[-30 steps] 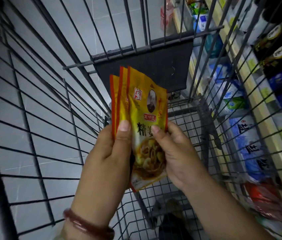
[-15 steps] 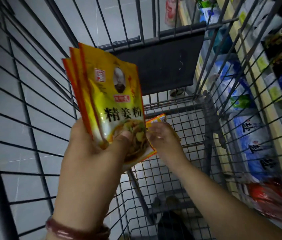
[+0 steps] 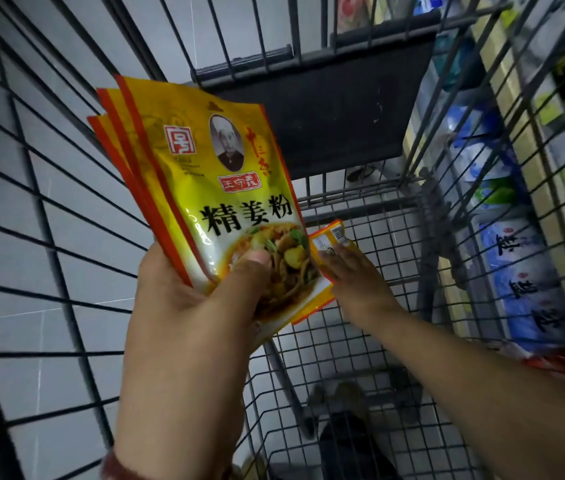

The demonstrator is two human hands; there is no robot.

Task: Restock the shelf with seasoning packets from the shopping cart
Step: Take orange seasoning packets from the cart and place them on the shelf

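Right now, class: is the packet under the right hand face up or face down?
Face down: the packet shows its barcode and small-print panel beside the right hand, lying on the cart floor.

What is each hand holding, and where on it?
Left hand grips fanned yellow foil seasoning packets at their bottom edge. Right hand touches another yellow packet in the cart; grip unclear.

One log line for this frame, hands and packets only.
left hand: grips fanned seasoning packets | right hand: on loose packet at cart floor, grip unclear | shelf: none placed yet
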